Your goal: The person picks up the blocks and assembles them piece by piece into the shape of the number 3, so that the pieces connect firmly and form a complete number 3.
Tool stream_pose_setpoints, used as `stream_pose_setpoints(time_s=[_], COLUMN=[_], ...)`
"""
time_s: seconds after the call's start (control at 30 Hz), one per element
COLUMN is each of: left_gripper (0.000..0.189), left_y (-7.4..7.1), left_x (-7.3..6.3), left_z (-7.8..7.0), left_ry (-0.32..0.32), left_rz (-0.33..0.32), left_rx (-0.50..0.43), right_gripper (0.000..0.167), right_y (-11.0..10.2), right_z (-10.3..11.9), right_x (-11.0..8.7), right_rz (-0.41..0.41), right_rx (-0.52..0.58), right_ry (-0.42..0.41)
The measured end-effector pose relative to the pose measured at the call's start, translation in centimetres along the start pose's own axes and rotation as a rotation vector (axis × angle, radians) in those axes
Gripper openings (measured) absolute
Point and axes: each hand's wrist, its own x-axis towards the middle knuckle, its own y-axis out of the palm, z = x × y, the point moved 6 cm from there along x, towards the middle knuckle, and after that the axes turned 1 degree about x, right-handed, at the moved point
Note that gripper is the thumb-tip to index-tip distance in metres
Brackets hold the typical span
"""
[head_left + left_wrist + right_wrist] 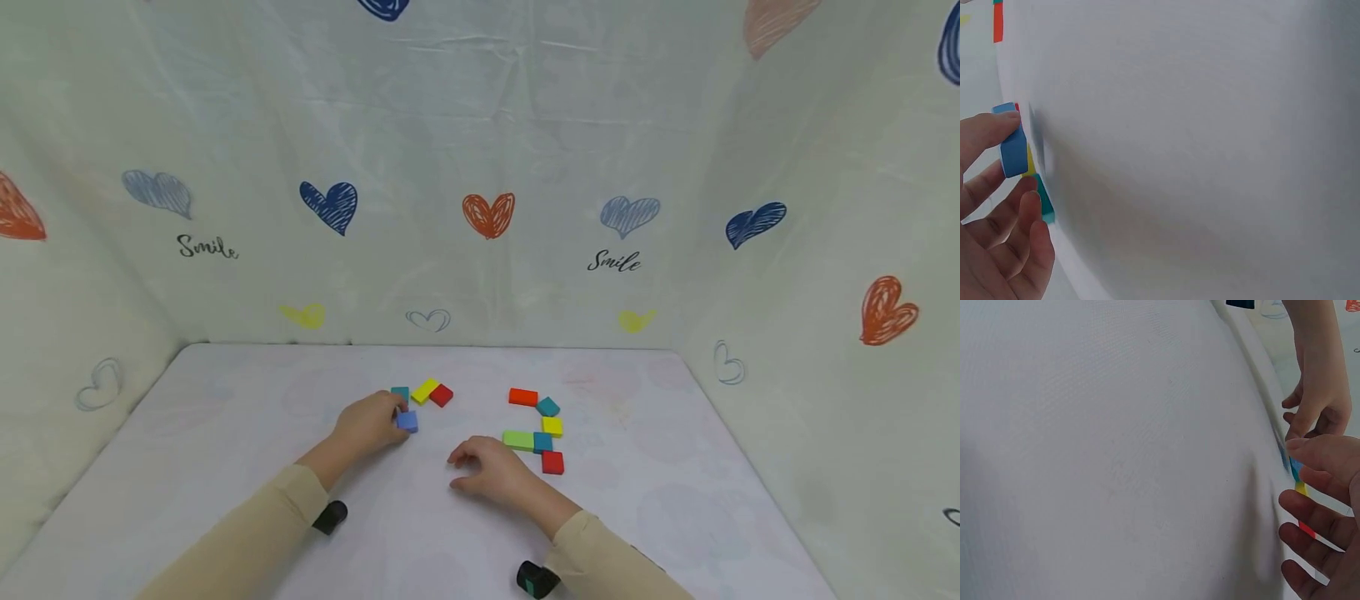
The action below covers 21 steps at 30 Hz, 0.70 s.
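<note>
Between thumb and finger my left hand [369,427] pinches a blue block [407,422]; the left wrist view shows the same blue block [1014,150] held near the thumb tip. Just beyond that hand lies a teal block [401,392], then a yellow block [425,391] touching a red block [442,395]. My right hand [491,473] hovers over or rests on the table, fingers loosely bent and thumb apart, holding nothing. Beside its knuckles lies a light green block [518,440], which touches a dark teal block [543,442].
Right of centre, an orange block [522,397], a teal block [548,407], a yellow block [552,427] and a red block [552,462] continue the curved row. The white table [420,533] meets a heart-printed curtain [420,275] at its back edge. Black wrist cameras sit under both forearms.
</note>
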Motion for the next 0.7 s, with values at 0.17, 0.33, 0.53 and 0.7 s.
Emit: stream_pose_setpoints(time_s=[0.17,0.33,0.53,0.7], left_gripper=[0.034,0.032,0.031,0.031], left_y=[0.1,0.1,0.4,1.0], left_x=[0.4,1.0,1.9,3.0], left_z=[-1.7,-4.0,-6.9,-8.8], left_ry=[0.028,0.056,0.13,0.143], left_rz=[-0.006,0.002,-0.018,-0.012], left_rx=[-0.002,-0.007,-0.002,-0.015], right_gripper=[0.028,0.029,0.029,0.031], right_y=[-1.1,-3.1,-6.6,-8.8], right_z=[-0.5,-1.2,-2.4,-4.1], right_x=[-0.4,-0.7,-1.3,-1.9], right_rz=[-0.035,-0.081,-0.195,-0.266], right_rx=[-0.02,-0.007,0.032,0.015], right_ry=[0.032,0.048,0.054,0.088])
